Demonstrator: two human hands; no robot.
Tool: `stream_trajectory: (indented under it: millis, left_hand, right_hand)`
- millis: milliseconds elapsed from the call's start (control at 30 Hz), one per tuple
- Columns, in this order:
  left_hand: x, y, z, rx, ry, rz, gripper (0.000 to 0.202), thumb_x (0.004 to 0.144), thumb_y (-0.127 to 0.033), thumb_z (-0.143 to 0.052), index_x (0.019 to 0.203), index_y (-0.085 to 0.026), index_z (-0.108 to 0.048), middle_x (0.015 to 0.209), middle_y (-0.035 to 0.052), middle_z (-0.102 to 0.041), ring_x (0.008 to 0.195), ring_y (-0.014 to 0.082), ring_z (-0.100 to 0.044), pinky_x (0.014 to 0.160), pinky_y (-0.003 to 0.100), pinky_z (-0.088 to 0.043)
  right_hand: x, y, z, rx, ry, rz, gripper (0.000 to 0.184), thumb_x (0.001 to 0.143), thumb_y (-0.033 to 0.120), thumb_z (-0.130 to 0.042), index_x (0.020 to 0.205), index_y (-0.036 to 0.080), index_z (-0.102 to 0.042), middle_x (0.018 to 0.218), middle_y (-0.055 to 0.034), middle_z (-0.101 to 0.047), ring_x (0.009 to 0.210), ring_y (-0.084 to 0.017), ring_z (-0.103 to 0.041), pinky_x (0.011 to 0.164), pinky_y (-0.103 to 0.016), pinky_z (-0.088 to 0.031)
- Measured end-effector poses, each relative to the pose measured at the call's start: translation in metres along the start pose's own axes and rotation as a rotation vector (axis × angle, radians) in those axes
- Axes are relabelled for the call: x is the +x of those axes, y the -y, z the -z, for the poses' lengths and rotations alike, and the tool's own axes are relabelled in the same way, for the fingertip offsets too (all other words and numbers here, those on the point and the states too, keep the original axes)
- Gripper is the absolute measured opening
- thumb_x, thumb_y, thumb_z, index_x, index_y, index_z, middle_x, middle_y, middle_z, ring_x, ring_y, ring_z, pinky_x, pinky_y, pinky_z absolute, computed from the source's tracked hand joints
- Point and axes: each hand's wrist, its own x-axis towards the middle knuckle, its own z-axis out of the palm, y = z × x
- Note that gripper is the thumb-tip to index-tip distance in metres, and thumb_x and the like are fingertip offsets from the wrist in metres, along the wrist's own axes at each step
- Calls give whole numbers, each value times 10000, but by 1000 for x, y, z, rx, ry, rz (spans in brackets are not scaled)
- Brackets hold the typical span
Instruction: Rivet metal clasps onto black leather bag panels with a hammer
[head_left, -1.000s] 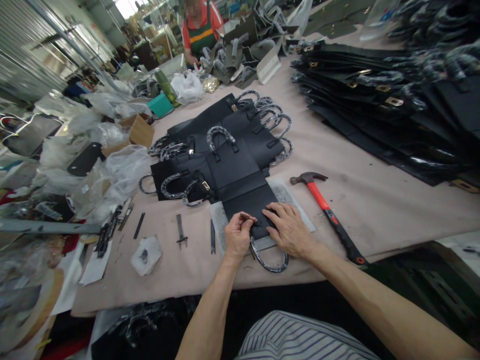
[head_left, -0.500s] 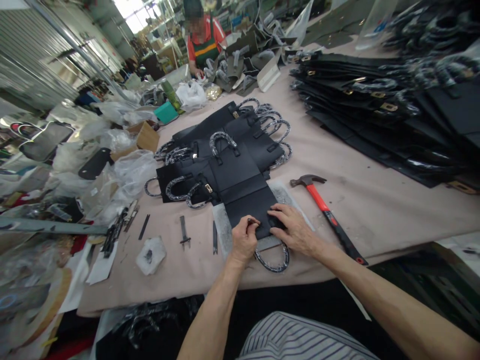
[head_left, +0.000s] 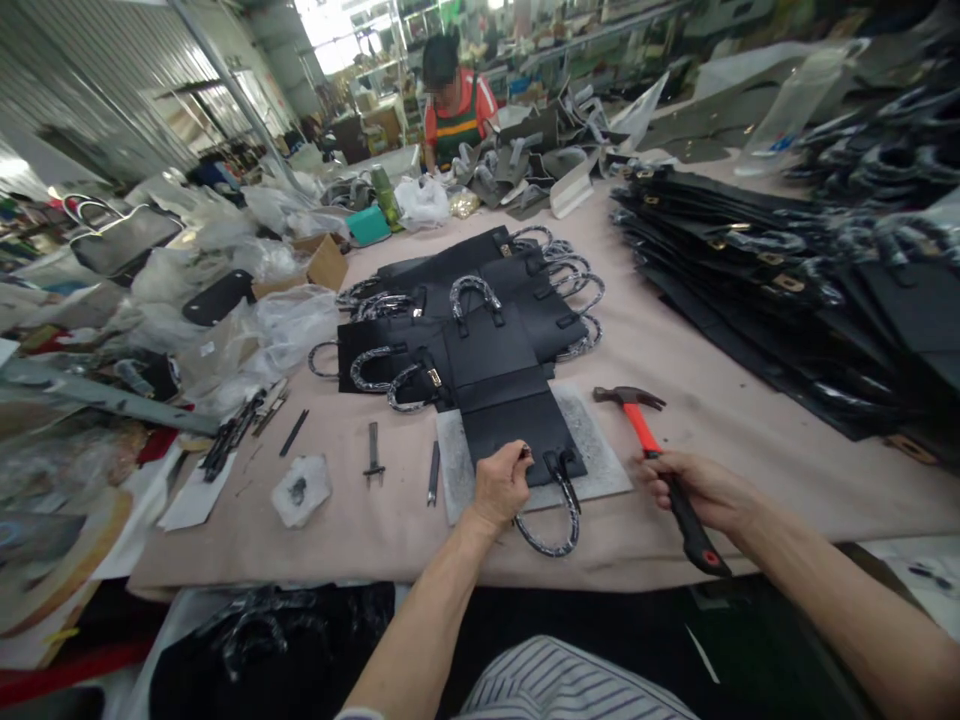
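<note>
My right hand (head_left: 697, 488) is wrapped round the handle of a claw hammer (head_left: 641, 432) with an orange and black grip, lying at the right of the work spot. My left hand (head_left: 504, 482) is pinched over the lower part of a black bag panel (head_left: 510, 425); a small dark thing shows at its fingertips, too small to name. The panel lies on a pale slab (head_left: 606, 468). Its plastic-wrapped handle (head_left: 551, 550) loops toward me, and a second wrapped handle (head_left: 474, 290) sits at its far end.
More black bag panels (head_left: 390, 345) lie beyond. A tall stack of them (head_left: 735, 270) stands at right. On the left are a metal fork-like tool (head_left: 373, 460), thin dark bars (head_left: 433, 472), a whitish block (head_left: 300, 490) and plastic bags (head_left: 292, 335). A co-worker (head_left: 457, 110) is across the table.
My right hand has left the panel and moved right onto the hammer's handle. My left hand stays at the panel. The view has shifted a little.
</note>
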Motion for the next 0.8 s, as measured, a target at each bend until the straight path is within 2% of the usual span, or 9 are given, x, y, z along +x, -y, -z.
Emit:
stream_trajectory:
  millis: [67,133,233,333,400,467,633,667,800]
  left_hand:
    - [0,1,0,-10,-11,8,147,942,-101,-545,987,-194,-649,915,50,-742,834,185,-724,793,271,-588]
    - [0,1,-1,-5,-12,8,152,938,-96,-555,998,-194,-655,928,51,-749,844,187,-731,804,272,-594]
    - [0,3,-1,3,-9,3,160,934,-92,-562,1015,-189,-662,940,56,-755,851,189,-737,813,271,-599]
    - [-1,5,-1,12,-9,9,176,928,-89,-566,1036,-187,-665,926,57,-755,834,190,-739,796,266,-596]
    - [-2,6,-2,9,-16,10,177,924,-88,-570,1033,-190,-666,909,54,-753,813,191,-738,771,262,-591]
    - [-3,8,-3,-10,-17,-10,168,928,-92,-568,1025,-190,-664,919,58,-754,810,193,-737,764,265,-588]
    - [-3,11,-5,-31,-23,-43,154,950,-111,-564,1048,-180,-660,967,75,-755,853,202,-735,803,286,-586]
    - [-3,12,-5,-26,-17,-34,154,947,-108,-566,1045,-181,-661,960,73,-754,850,202,-734,801,284,-585]
    - [-4,11,-4,3,23,7,154,922,-87,-578,989,-193,-667,888,50,-743,789,190,-724,754,266,-578]
  right_hand:
    - [-19,20,-9,31,4,41,152,833,352,-532,798,233,-444,627,55,-394,449,-98,-334,430,-239,-322]
    - [-44,35,-17,-18,-89,171,282,913,508,-471,812,247,-434,595,71,-369,411,-97,-289,393,-239,-260]
    - [-78,45,-25,-344,-278,582,411,939,630,-438,795,247,-473,547,48,-418,433,-130,-397,438,-266,-289]
    - [-95,45,-32,-732,-292,868,407,975,586,-422,754,248,-476,517,24,-480,427,-146,-445,475,-290,-264]
    - [-100,47,-35,-914,-225,889,377,1004,521,-406,752,250,-475,501,26,-504,384,-140,-419,460,-298,-208]
    - [-106,52,-36,-963,-220,907,373,1022,495,-396,746,253,-463,479,37,-487,364,-137,-401,447,-298,-187]
    - [-120,58,-37,-684,-515,1019,377,1042,520,-366,794,254,-465,488,53,-435,401,-138,-433,476,-279,-300]
    - [-119,55,-37,-699,-502,1006,380,1043,522,-358,797,254,-469,489,48,-447,400,-140,-434,474,-282,-292]
    - [-109,46,-34,-963,-217,899,408,1037,528,-374,757,249,-474,487,34,-500,367,-134,-410,447,-295,-194]
